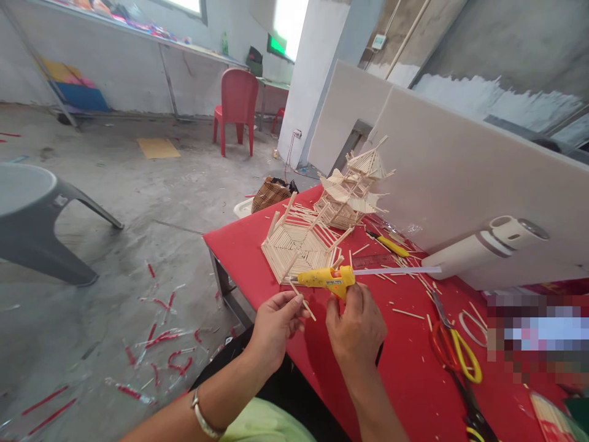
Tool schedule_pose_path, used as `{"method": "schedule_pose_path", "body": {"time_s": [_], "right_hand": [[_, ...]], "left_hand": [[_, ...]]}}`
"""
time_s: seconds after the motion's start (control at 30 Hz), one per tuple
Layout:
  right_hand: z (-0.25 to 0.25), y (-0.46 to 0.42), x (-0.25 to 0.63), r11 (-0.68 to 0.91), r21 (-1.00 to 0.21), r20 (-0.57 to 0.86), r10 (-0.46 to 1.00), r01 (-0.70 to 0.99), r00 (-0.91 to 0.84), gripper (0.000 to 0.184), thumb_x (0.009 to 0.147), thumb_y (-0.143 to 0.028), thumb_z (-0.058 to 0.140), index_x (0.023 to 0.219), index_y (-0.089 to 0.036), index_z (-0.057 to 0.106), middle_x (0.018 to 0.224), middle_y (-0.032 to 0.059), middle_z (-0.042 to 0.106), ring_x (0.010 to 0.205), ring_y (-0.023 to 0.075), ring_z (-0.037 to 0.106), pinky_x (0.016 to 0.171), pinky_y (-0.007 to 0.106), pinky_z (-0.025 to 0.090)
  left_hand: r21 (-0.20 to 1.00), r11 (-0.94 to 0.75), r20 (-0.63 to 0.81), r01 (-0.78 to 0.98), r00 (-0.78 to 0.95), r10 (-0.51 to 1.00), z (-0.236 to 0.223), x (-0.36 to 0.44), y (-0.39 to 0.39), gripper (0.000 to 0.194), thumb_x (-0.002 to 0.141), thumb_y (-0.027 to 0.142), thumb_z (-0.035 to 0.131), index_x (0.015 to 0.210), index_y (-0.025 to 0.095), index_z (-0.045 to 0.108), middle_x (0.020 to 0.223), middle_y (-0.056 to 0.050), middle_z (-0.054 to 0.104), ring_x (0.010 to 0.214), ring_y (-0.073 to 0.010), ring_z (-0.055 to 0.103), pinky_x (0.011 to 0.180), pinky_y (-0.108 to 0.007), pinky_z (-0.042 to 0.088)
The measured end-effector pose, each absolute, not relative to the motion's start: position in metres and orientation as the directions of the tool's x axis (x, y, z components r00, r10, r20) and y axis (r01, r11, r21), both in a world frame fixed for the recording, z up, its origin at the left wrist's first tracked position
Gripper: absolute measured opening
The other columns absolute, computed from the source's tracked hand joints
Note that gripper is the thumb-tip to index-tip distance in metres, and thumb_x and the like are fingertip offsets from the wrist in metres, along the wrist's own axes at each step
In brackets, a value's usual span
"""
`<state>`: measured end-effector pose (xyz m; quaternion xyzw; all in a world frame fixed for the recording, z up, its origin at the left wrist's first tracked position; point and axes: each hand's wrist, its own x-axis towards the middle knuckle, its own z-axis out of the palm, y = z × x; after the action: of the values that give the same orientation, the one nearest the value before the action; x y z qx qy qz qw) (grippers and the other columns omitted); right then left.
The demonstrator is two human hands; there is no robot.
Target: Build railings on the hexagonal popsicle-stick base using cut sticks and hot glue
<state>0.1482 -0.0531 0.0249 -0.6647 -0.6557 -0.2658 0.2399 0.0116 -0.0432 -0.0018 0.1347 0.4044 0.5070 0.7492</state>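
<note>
My left hand pinches a short thin wooden stick between thumb and fingers. The yellow glue gun is gripped in my right hand, its nozzle pointing left at the stick's upper end; whether they touch I cannot tell. A long clear glue stick juts from the gun's back. Just behind the gun lies a many-sided base of wooden sticks, with short posts rising at its corners. Farther back on the table stands a tiered wooden stick tower with pointed roofs.
On the red table lie scissors, yellow-handled cutters, loose sticks and a ring of tape. A white bottle lies against the pale board. A grey stool and red chair stand on the littered floor.
</note>
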Motion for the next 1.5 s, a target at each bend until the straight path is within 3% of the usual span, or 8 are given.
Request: {"method": "schedule_pose_path", "body": {"time_s": [0.4,0.7,1.03,1.23,1.5], "right_hand": [[0.024,-0.053,0.149,-0.041,0.051,0.675,0.738,0.998,-0.004,0.018,0.089,-0.021,0.053,0.104,-0.012,0.057,0.095,0.014,0.068,0.083,0.0257,0.065,0.067,0.033,0.047],[0.023,-0.051,0.15,-0.03,0.031,0.703,0.711,0.999,-0.001,0.02,0.09,-0.03,0.056,0.101,-0.014,0.059,0.094,0.0113,0.069,0.083,0.0246,0.065,0.068,0.031,0.048],[0.017,-0.053,0.157,-0.033,-0.017,0.719,0.694,0.999,0.035,0.028,0.091,-0.039,0.058,0.103,-0.013,0.059,0.095,0.012,0.069,0.082,0.0239,0.065,0.069,0.032,0.048],[0.015,-0.05,0.155,-0.015,-0.049,0.721,0.691,0.999,0.046,0.029,0.092,-0.041,0.058,0.101,-0.014,0.059,0.094,0.0119,0.069,0.08,0.0231,0.066,0.067,0.031,0.049],[0.017,-0.05,0.151,0.003,-0.012,0.728,0.686,1.0,0.006,0.031,0.093,-0.039,0.056,0.104,-0.011,0.06,0.097,0.0149,0.069,0.086,0.0259,0.066,0.069,0.034,0.05]], "left_hand": [[0.617,0.449,-0.471,-0.646,0.154,0.868,-0.001,0.012,-0.044,0.037,0.06,0.034,0.086,0.079,0.013,0.063,0.057,-0.005,0.07,0.044,-0.0097,0.058,0.043,-0.017,0.04],[0.613,0.446,-0.485,-0.652,0.136,0.864,0.002,0.013,-0.042,0.039,0.056,0.033,0.089,0.077,0.014,0.062,0.065,-0.007,0.073,0.055,-0.0145,0.067,0.043,-0.018,0.044],[0.631,0.435,-0.475,-0.642,0.123,0.871,0.002,0.016,-0.038,0.04,0.057,0.036,0.088,0.077,0.014,0.062,0.066,-0.01,0.075,0.051,-0.0132,0.066,0.04,-0.016,0.042],[0.635,0.415,-0.464,-0.652,0.108,0.879,0.001,0.018,-0.036,0.036,0.057,0.031,0.089,0.076,0.014,0.063,0.068,-0.008,0.074,0.065,-0.0186,0.072,0.044,-0.018,0.049],[0.637,0.397,-0.457,-0.661,0.091,0.885,-0.001,0.019,-0.037,0.035,0.055,0.029,0.09,0.074,0.014,0.064,0.068,-0.005,0.072,0.065,-0.0189,0.073,0.041,-0.017,0.048]]}}
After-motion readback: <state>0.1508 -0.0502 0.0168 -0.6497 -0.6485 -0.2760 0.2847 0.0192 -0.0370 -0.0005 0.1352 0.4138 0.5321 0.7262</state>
